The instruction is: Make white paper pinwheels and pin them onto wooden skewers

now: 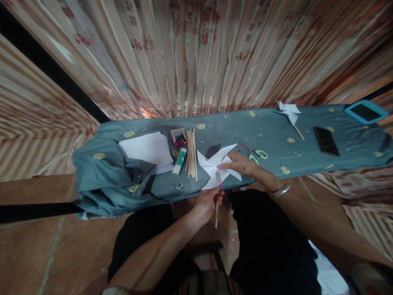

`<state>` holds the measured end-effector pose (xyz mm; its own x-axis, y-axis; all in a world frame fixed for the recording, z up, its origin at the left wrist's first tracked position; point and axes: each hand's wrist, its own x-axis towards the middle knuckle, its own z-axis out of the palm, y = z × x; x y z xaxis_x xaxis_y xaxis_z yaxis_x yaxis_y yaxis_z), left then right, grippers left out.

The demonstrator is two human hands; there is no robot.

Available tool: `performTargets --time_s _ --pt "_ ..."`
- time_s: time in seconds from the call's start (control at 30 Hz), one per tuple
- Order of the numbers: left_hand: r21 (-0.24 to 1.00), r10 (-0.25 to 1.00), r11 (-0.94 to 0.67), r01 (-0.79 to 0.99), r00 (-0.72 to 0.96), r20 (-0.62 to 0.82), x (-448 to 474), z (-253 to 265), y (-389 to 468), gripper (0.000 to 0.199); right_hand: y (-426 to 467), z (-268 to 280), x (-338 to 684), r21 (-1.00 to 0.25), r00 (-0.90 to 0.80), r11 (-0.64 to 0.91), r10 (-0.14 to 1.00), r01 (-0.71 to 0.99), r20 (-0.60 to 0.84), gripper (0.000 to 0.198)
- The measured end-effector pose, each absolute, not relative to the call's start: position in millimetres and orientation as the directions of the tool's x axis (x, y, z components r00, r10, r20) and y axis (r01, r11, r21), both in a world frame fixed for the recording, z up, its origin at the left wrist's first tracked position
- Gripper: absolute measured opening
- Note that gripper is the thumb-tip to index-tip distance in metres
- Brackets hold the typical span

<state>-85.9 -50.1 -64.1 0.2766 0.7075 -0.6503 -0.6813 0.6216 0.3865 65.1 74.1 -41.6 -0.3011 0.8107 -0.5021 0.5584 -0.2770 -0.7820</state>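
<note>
Left hand grips the stick, right hand presses the white paper pinwheel at the counter edge.

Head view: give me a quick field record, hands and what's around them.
left hand: grips wooden stick below the pinwheel
right hand: fingers pressed on centre of white paper pinwheel
pinwheel: at near edge of table with grey cloth
beside pinwheel: bundle of sticks, glue stick, pin box, paper stack
right of hands: scissors, finished pinwheel, black phone, blue-cased phone
</note>
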Motion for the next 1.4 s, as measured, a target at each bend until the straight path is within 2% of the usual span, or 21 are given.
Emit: performTargets --time_s 0.23,0.43,0.73,1.0,1.2,1.4 --pt "0.345 0.669 0.651 -0.676 0.297 -0.681 -81.9 -65.0 -51.2 0.007 78.0 -34.6 67.8 -0.656 -0.300 -0.136 0.807 0.743 -0.508 0.024" --pt "0.366 0.675 0.658 -0.658 0.301 -0.673 -78.0 -67.8 -54.2 0.015 78.6 -29.8 69.9 -0.541 -0.311 -0.014 0.805 0.841 -0.505 0.021" --pt "0.365 0.662 0.675 -0.641 0.309 -0.682 -74.6 -69.6 -55.2 0.007 78.2 -28.0 68.4 -0.486 -0.288 0.007 0.812 0.874 -0.507 0.020" --pt "0.333 0.633 0.704 -0.628 0.341 -0.694 -71.7 -69.6 -56.0 0.018 77.0 -22.3 65.8 -0.412 -0.281 0.053 0.810 0.909 -0.515 0.020" --pt "0.310 0.600 0.725 -0.615 0.344 -0.722 -69.5 -67.3 -53.4 0.019 77.7 -20.7 67.2 -0.288 -0.243 0.105 0.833 0.952 -0.496 0.027" --pt "0.318 0.617 0.725 -0.611 0.372 -0.693 -69.1 -70.6 -55.1 0.013 83.8 -26.8 76.6 -0.377 -0.302 0.106 0.805 0.920 -0.511 0.032"
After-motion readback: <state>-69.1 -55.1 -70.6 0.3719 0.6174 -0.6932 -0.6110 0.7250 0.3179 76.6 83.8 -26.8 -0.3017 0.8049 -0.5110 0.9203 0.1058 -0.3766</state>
